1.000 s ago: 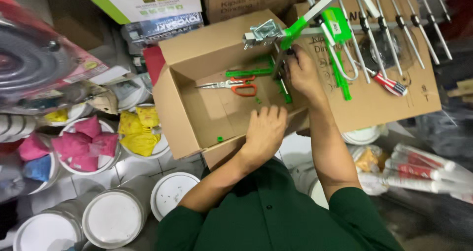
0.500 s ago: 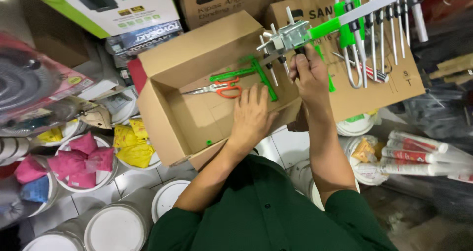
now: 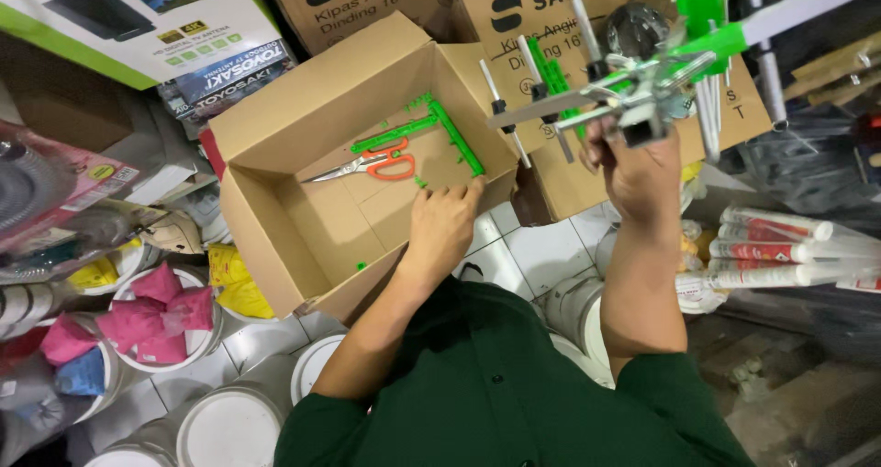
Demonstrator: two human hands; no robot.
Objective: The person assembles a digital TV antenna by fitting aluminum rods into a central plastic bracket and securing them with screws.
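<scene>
Scissors [image 3: 367, 165] in box [image 3: 275, 238], antenna [image 3: 642, 91] right

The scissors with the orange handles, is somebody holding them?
No, the scissors lie loose on the floor of the open cardboard box, and the left hand rests beside them without touching.

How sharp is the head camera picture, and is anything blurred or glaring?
Head view: mostly sharp and evenly lit; scissors inside the open cardboard box are crisp. The antenna part raised in the right hand looks slightly soft. Left hand casts only a faint shadow. No strong glare.
</scene>
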